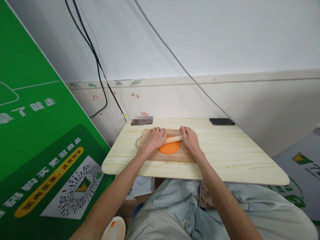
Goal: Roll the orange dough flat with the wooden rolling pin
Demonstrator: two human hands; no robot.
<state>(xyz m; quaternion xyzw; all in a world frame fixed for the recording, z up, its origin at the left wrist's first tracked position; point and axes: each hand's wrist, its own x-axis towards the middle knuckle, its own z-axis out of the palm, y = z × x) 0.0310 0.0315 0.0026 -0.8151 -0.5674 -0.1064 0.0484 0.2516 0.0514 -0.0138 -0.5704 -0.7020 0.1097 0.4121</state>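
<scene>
Pale trousers (172,196) fill the foreground as two bare forearms reach over the near edge of a light wooden worktop (237,156), both hands on a rolling pin (173,139). It lies crosswise to the arms, its long axis running side to side, the right end angled slightly toward the worktop's far edge. Beneath it, a flat orange sheet (170,148) rests on a wooden board (180,158), left of the worktop's middle; most of the sheet shows on the near side of the pin, with a sliver beyond. The left hand (157,137) is palm down, fingers bent over the pin's left end; the right hand (190,137) is curled over the opposite end. Of the two, the left is nearer the sheet, whose left edge meets it in this view, while a narrow strip of board separates the right. How firmly the left hand grips is hard to judge, since its back hides that end. A metal ring (137,142) projects from the board's left edge. At the worktop's far right corner lies a dark phone (222,121); a blurred object (141,121) sits near the far left corner.
</scene>
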